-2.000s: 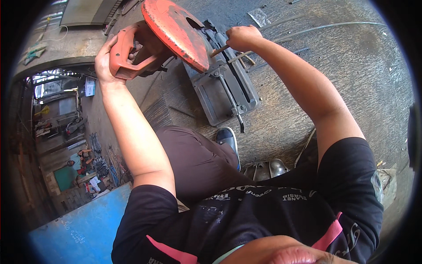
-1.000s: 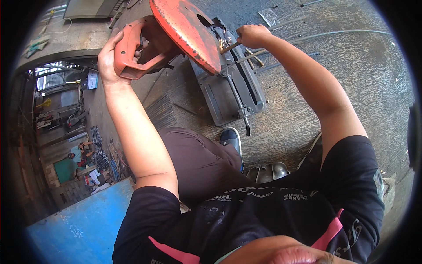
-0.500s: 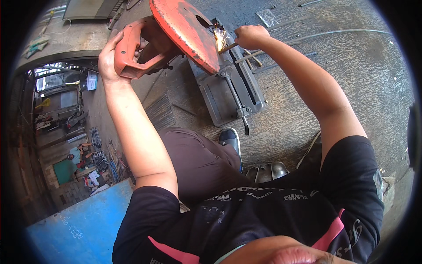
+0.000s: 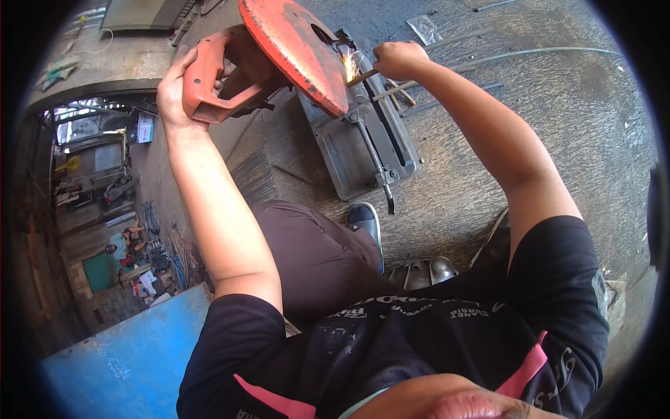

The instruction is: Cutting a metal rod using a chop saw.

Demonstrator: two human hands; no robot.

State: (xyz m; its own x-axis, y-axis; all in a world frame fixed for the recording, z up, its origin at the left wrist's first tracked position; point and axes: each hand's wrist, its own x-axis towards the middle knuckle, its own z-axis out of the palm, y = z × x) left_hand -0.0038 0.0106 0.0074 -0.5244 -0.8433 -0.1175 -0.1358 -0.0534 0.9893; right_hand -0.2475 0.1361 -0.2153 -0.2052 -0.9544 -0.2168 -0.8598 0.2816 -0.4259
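Observation:
My left hand (image 4: 173,94) is wrapped round the orange loop handle (image 4: 202,73) of a chop saw, its fingers passing through the opening. The saw's worn orange blade guard (image 4: 296,59) hangs over its grey metal base (image 4: 345,164), which rests on the floor. A thin metal rod (image 4: 363,76) is pinched in my right hand (image 4: 401,60), its far end at the cutting spot beside the guard. Bright sparks (image 4: 350,68) fly there; the guard hides the blade. A clamp screw (image 4: 373,150) runs along the base. Short rod pieces (image 4: 396,91) lie near my right hand.
Long thin rods (image 4: 537,52) lie on the worn floor to the right. My shoe (image 4: 364,221) is just below the saw base, near a grey metal part (image 4: 422,272). At left are a blue panel (image 4: 132,356) and a distant person (image 4: 120,246) among stacked materials.
Both hands keep nearly the same place on the handle and rod. The spray of sparks looks somewhat smaller now.

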